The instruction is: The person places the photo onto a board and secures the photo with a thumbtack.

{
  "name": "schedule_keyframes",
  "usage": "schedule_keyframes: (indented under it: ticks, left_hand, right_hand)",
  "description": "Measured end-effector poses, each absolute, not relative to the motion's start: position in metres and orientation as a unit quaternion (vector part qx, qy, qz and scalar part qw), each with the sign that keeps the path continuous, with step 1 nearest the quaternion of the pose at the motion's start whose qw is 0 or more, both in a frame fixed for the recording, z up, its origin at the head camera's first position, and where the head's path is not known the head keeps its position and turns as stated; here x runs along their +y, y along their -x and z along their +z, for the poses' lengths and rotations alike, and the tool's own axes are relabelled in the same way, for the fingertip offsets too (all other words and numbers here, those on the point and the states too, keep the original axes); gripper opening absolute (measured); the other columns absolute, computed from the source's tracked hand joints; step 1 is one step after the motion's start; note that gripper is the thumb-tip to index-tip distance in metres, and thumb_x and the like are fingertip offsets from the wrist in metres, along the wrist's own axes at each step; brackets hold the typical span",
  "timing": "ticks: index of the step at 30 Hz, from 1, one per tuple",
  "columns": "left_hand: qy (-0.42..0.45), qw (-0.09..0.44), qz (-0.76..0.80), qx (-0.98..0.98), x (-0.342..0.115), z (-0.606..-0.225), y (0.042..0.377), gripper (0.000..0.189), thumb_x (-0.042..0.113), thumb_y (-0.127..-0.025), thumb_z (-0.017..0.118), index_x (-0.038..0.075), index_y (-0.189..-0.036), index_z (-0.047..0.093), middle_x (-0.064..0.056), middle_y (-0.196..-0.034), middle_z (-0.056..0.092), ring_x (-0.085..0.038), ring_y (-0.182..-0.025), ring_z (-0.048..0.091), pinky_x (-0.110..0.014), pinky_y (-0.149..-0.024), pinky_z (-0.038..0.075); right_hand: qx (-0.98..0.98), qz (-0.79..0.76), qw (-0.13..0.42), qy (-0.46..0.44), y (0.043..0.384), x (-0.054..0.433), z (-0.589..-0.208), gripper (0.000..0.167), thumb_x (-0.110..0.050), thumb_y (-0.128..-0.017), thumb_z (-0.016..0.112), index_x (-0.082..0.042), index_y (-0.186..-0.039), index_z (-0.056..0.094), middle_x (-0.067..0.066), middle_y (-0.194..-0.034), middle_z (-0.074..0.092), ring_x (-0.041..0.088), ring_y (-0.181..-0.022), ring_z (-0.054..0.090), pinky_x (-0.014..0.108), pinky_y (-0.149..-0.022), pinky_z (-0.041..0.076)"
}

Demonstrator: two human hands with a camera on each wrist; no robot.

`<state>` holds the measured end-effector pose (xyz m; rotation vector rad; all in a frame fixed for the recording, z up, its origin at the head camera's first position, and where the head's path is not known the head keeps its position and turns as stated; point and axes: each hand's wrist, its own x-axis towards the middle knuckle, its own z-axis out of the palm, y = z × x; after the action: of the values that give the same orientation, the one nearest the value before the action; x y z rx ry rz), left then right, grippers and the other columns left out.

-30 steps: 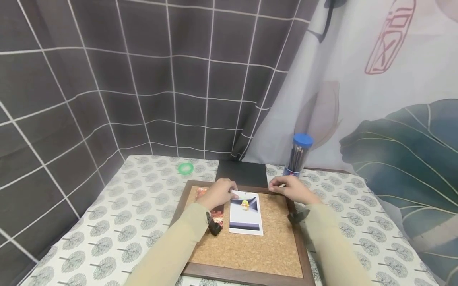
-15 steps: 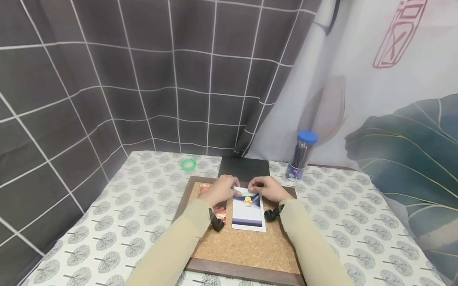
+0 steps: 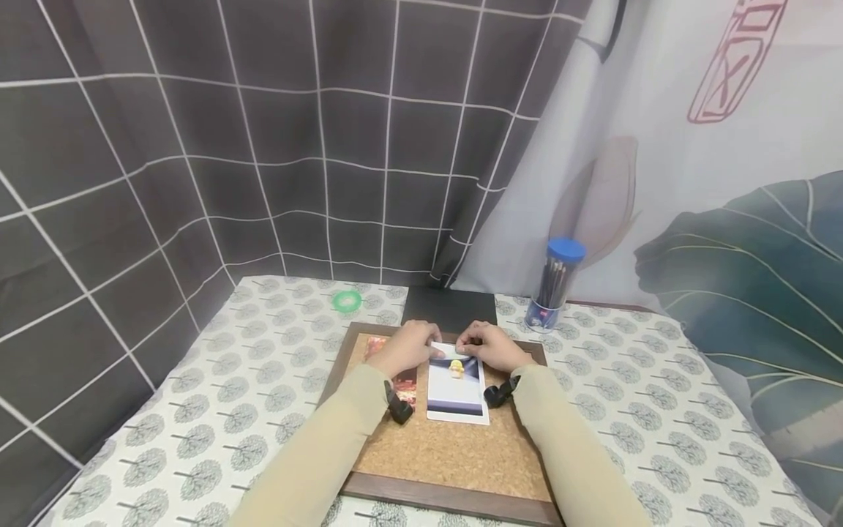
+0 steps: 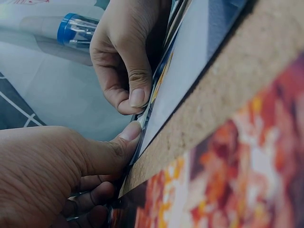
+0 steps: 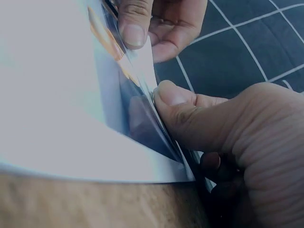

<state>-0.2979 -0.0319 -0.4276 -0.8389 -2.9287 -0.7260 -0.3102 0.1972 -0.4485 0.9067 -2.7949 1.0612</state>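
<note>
A cork board (image 3: 448, 457) in a brown wooden frame lies on the table. On it lies a white-bordered photo (image 3: 454, 401) showing a yellow figure. Beside that, partly under my left arm, is a red and orange picture (image 4: 247, 161). My left hand (image 3: 410, 345) grips the photo's top left corner, thumb on its face and fingers curled over the board's far edge. At the photo's top edge, my right hand (image 3: 494, 347) pinches a small pin (image 5: 154, 93) between thumb and forefinger. The fingertips hide most of the pin, and the two thumbs are close together.
Behind the board lies a flat black sheet (image 3: 450, 309). A green ring (image 3: 347, 301) rests at the back left on the tree-patterned tablecloth (image 3: 217, 410). At the back right stands a clear jar (image 3: 555, 285) of pencils with a blue lid. Curtains hang behind.
My right hand has moved left from the board's top right to the photo's top edge, carrying the small pin. My left hand stays at the photo's corner. The view has shifted slightly.
</note>
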Motion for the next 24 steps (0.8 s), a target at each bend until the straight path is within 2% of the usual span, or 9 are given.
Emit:
schedule_keyframes:
  ticks: [6, 13, 19, 24]
  left_hand:
    - [0.265, -0.002, -0.233, -0.936, -0.0323, -0.4295, 0.2981, 0.023, 0.032, -0.088, 0.078, 0.014, -0.100, 0.070, 0.005, -0.084, 0.062, -0.014, -0.082, 0.056, -0.033, -0.079, 0.050]
    - [0.269, 0.000, -0.237, -0.933, -0.0329, -0.4302, 0.2974, 0.023, 0.032, -0.088, 0.078, 0.013, -0.100, 0.070, 0.004, -0.084, 0.062, -0.014, -0.082, 0.056, -0.033, -0.078, 0.050]
    - [0.271, 0.005, -0.234, -0.934, -0.0336, -0.4302, 0.2982, 0.022, 0.032, -0.088, 0.078, 0.014, -0.100, 0.070, 0.005, -0.082, 0.061, -0.014, -0.081, 0.056, -0.032, -0.077, 0.050]
    - [0.269, 0.002, -0.237, -0.933, -0.0324, -0.4287, 0.2987, 0.023, 0.032, -0.088, 0.078, 0.014, -0.100, 0.070, 0.005, -0.082, 0.061, -0.014, -0.081, 0.057, -0.033, -0.078, 0.050]
  right_hand:
    - [-0.901, 0.332, 0.013, -0.279, 0.3123, 0.1943, -0.4497, 0.005, -0.020, -0.091, 0.075, -0.019, -0.086, 0.076, -0.009, -0.086, 0.063, 0.011, -0.084, 0.055, 0.030, -0.076, 0.045]
    - [-0.912, 0.323, 0.001, -0.254, 0.3112, 0.1901, -0.4477, 0.005, -0.019, -0.090, 0.076, -0.016, -0.086, 0.077, -0.006, -0.083, 0.061, 0.013, -0.079, 0.054, 0.032, -0.075, 0.045]
    - [-0.912, 0.332, -0.009, -0.242, 0.3118, 0.1898, -0.4473, 0.005, -0.021, -0.090, 0.076, -0.017, -0.087, 0.075, -0.006, -0.086, 0.061, 0.014, -0.079, 0.054, 0.033, -0.075, 0.045]
    - [-0.904, 0.356, -0.010, -0.235, 0.3115, 0.1912, -0.4474, 0.006, -0.020, -0.089, 0.078, -0.019, -0.087, 0.072, -0.003, -0.079, 0.057, 0.015, -0.073, 0.052, 0.033, -0.070, 0.044]
